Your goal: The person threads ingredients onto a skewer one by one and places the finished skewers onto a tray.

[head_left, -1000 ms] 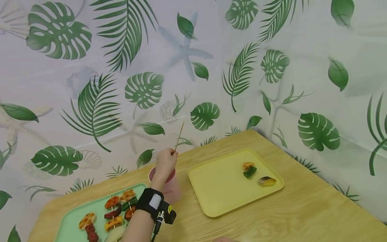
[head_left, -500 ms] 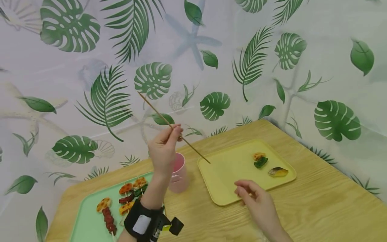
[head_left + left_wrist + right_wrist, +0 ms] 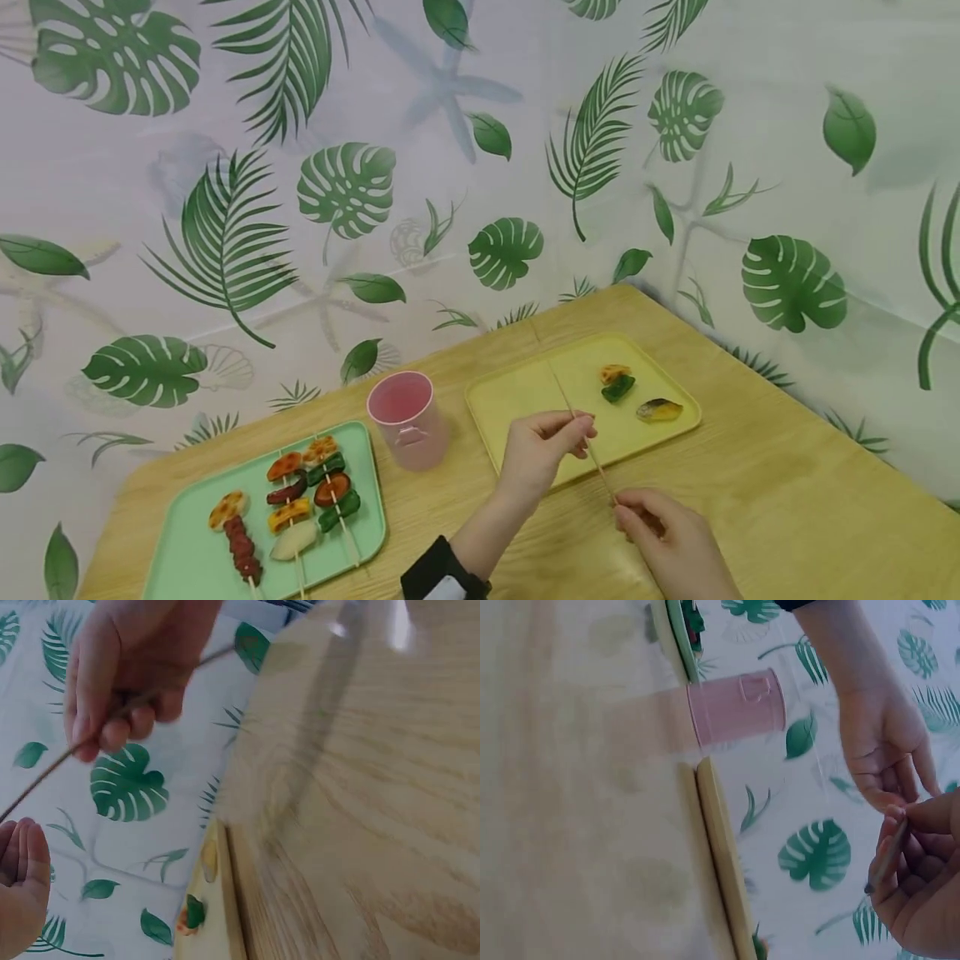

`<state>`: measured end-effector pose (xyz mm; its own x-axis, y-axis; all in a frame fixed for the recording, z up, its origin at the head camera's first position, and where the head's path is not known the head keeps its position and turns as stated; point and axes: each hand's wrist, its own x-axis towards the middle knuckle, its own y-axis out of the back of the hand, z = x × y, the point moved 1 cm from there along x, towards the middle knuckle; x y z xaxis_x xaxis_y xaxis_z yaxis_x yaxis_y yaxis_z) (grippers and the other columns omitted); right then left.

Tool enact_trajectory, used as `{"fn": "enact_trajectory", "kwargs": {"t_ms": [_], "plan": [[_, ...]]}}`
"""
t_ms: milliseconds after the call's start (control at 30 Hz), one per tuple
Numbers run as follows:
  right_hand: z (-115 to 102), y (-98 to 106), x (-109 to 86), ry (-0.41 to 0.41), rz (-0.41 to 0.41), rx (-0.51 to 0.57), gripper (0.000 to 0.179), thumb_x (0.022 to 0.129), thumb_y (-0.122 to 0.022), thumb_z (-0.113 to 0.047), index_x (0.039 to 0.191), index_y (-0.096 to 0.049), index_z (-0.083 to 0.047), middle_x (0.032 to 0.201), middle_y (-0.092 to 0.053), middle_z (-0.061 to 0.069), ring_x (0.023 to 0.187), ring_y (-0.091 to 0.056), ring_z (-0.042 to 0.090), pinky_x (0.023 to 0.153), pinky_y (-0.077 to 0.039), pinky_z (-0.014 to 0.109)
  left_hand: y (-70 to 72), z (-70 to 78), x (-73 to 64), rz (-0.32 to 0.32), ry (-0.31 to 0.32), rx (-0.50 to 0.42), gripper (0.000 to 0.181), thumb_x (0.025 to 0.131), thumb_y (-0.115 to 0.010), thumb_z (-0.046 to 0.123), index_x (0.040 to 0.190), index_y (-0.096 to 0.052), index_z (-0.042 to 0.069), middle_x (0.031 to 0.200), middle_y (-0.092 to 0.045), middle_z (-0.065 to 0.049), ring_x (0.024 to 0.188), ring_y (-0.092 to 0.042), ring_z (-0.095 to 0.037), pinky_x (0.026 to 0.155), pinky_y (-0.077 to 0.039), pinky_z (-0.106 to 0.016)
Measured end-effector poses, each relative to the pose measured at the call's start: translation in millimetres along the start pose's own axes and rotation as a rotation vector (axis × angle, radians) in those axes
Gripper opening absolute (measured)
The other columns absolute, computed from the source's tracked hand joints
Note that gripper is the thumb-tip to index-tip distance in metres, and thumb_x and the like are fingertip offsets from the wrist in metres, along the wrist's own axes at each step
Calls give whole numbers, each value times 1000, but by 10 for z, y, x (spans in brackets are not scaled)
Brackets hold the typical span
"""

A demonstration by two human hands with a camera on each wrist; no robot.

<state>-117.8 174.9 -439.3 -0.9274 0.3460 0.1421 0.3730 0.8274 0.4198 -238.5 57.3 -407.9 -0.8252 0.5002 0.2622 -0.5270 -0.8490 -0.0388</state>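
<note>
A thin wooden skewer (image 3: pixel 561 383) slants over the yellow tray (image 3: pixel 517 417) in the head view, its far end reaching past the tray's back rim. My left hand (image 3: pixel 543 450) pinches it near its middle between thumb and fingers. Lower down, my right hand (image 3: pixel 667 533) grips it close to its near end. In the left wrist view the skewer (image 3: pixel 45 771) runs through the curled fingers of the right hand (image 3: pixel 127 690), and its end sticks out beyond them. The right wrist view has the right hand (image 3: pixel 922 885) holding the skewer's end just below the left hand (image 3: pixel 885 742).
On the yellow tray lie an orange piece (image 3: pixel 615 372), a green piece (image 3: pixel 618 388) and a yellow-and-black piece (image 3: pixel 659 409). A pink cup (image 3: pixel 408 425) stands left of it. Loaded food skewers (image 3: pixel 292 512) lie on a green tray (image 3: pixel 187 533). A leaf-print wall (image 3: pixel 450 167) borders the table (image 3: pixel 787 500).
The left hand has come away from the cup with the skewer and moved right. The right hand has risen into view and taken hold of the skewer's near end.
</note>
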Motion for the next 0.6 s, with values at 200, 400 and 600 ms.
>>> {"fn": "enact_trajectory", "kwargs": {"t_ms": [200,400,600], "plan": [[183,210,-90,-175,79,-29,21,91,-58,-5,108,-62,8,91,-68,13,68,-62,7,60,-51,20,4,-247,327,-60,3,338,29,94,-56,26,104,-68,2,87,-68,-10,73,-63,-16,64,-52,-22],[260,288,-159,-229,129,-10,25,91,-56,-5,109,-60,12,85,-66,11,66,-60,7,58,-51,21,120,-540,744,35,70,790,29,90,-62,23,108,-66,1,95,-66,-8,85,-62,-18,67,-51,-26],[357,181,-252,-249,101,66,28,92,-53,-7,110,-58,15,84,-64,10,66,-58,11,56,-51,24,214,-894,843,102,211,985,43,82,-72,25,110,-61,-6,102,-61,-18,96,-59,-31,75,-52,-35]]}}
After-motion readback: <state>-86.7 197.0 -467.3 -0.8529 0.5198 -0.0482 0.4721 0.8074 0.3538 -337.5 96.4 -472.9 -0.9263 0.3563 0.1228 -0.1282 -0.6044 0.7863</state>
